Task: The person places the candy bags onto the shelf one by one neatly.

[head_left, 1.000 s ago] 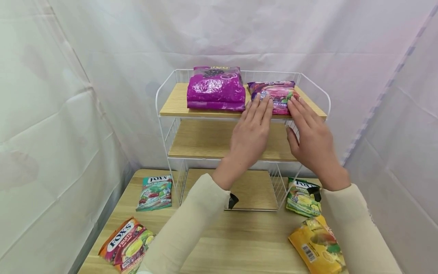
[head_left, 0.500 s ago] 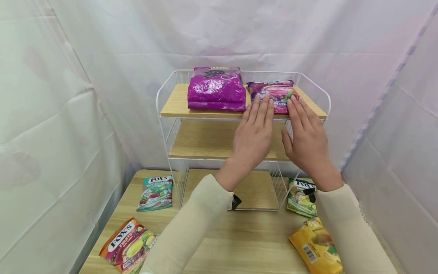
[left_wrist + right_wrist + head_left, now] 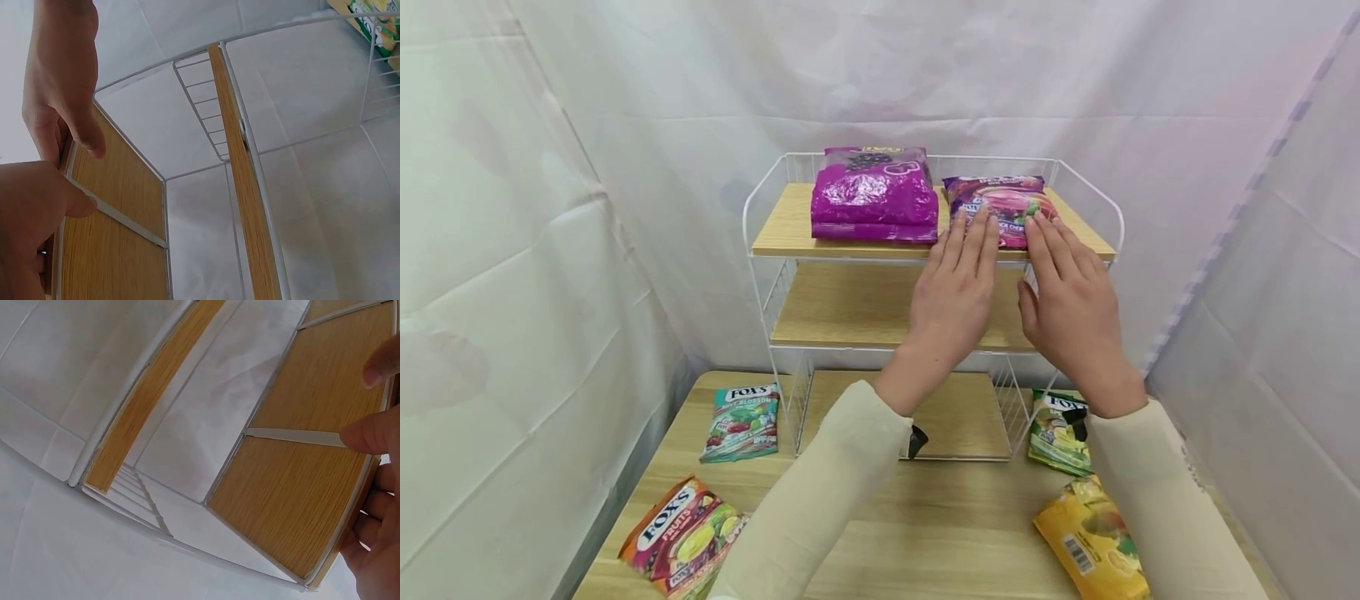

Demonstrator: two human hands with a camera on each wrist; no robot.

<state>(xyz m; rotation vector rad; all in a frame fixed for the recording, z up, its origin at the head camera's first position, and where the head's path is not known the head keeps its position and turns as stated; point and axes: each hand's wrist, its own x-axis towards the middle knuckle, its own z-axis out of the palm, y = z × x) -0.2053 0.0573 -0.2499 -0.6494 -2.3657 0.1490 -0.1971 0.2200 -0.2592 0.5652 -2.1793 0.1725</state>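
Note:
On the right half of the top shelf (image 3: 775, 221) lies a purple-and-pink candy bag (image 3: 1007, 200) with "black cherry" lettering. My left hand (image 3: 953, 287) reaches up to its front left part, straight fingers touching it. At its front right, my right hand (image 3: 1071, 300) rests straight fingers on the bag. From below, in the left wrist view, the left thumb (image 3: 78, 205) shows under the shelf edge. The right thumb (image 3: 362, 432) sits likewise under that edge in the right wrist view. Left of the hands stands a larger magenta candy bag (image 3: 874, 196).
The white wire rack has a middle shelf (image 3: 842, 304) and a bottom shelf (image 3: 955, 417). On the wooden table (image 3: 880, 542) lie a teal bag (image 3: 741, 423) and a red fruits bag (image 3: 681, 533) at left, a green bag (image 3: 1058, 442) and a yellow bag (image 3: 1093, 542) at right.
The right hand has shifted slightly left. Both hands stay at the black cherry candy bag, which is almost unmoved. The other bags are where they were.

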